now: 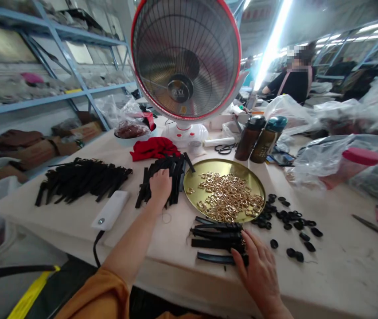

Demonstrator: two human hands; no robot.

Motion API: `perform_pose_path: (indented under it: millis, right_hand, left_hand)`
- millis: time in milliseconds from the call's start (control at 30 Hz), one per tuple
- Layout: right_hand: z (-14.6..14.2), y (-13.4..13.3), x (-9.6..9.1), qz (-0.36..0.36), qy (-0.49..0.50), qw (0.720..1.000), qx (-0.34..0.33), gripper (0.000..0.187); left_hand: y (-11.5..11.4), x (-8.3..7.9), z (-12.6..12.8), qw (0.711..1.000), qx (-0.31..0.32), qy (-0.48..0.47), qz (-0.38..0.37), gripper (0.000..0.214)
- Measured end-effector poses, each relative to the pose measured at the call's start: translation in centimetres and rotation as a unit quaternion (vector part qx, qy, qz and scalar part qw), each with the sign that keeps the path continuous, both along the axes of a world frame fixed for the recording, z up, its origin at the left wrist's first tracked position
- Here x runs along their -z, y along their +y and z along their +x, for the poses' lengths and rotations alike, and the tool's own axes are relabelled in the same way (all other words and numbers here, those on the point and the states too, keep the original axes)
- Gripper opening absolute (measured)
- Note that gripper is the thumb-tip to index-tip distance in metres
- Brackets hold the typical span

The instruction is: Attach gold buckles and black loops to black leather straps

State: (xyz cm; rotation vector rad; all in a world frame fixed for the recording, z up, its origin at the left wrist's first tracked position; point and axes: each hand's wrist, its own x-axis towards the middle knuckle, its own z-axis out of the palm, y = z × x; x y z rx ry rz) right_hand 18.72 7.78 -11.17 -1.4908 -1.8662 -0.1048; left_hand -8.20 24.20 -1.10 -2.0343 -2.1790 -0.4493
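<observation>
— Orange sleeve, right up front! Any writing?
— Marks on the red-rimmed heater, too blurred to read; its wire bowl looms behind the round brassy tray of glinting buckles.
— Hands?
— Left hand lies curled on a heap of black strips; can't tell if it grips. Right hand spreads, thumb apart, touching flat strips before the tray.

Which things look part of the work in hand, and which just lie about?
Probably in use:
piled black strips under the left hand
nearer black strips touching the right hand
gold buckles on the tray

Seemingly lying about:
red cloth
two bottles
plastic bags
</observation>
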Motion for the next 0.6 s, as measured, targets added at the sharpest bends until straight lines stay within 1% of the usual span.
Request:
perform_pose_path:
  millis: [33,100,200,300,367,400,433,467,500,533,567,600]
  right_hand:
    - [0.1,0.1,-0.1,-0.003,0.001,1.0,-0.001,0.053]
    - [0.2,0.2,-0.3,-0.008,0.001,1.0,-0.002,0.049]
    - [0.2,0.2,-0.7,-0.01,0.007,1.0,0.001,0.045]
    - [-0.1,0.0,-1.1,-0.017,0.024,1.0,-0.003,0.041]
    - [-0.1,-0.1,-1.4,-0.02,0.052,0.998,-0.011,0.036]
    - [0.0,-0.1,-1.5,-0.022,0.075,0.997,-0.012,0.034]
    - [0.3,-0.2,-1.6,-0.022,0.103,0.994,-0.007,0.031]
    - [0.9,-0.2,-1.8,-0.022,0.132,0.991,0.005,0.029]
    - [1.6,-0.2,-1.9,-0.021,0.155,0.987,0.023,0.027]
    - [2.5,-0.1,-2.1,-0.022,0.168,0.985,0.045,0.025]
    - [3.5,0.1,-2.3,-0.024,0.168,0.983,0.067,0.024]
    - [4.6,0.4,-2.6,-0.03,0.155,0.984,0.085,0.023]
  left_hand:
    - [0.8,-0.1,-0.7,1.0,-0.008,0.003,-0.007,0.03]
    - [1.5,-0.2,-1.5,1.0,-0.009,0.007,-0.014,0.026]
    - [0.9,-0.7,-1.2,1.0,0.011,0.004,-0.006,0.026]
    - [-1.3,-1.9,0.8,0.997,0.066,-0.02,0.033,0.031]
    - [-3.7,-2.5,3.2,0.992,0.11,-0.056,0.03,0.031]
    - [-5.2,-2.6,4.6,0.978,0.155,-0.136,0.012,0.032]
    - [-6.9,-2.5,6.0,0.95,0.203,-0.232,-0.035,0.034]
    - [-8.7,-2.3,7.3,0.903,0.246,-0.332,-0.117,0.034]
    - [-10.5,-1.9,8.6,0.835,0.272,-0.427,-0.214,0.033]
    - [-12.3,-1.4,9.8,0.76,0.271,-0.51,-0.3,0.031]
    - [-14.0,-0.8,10.7,0.684,0.248,-0.578,-0.369,0.03]
    - [-15.4,-0.2,11.5,0.614,0.212,-0.635,-0.418,0.029]
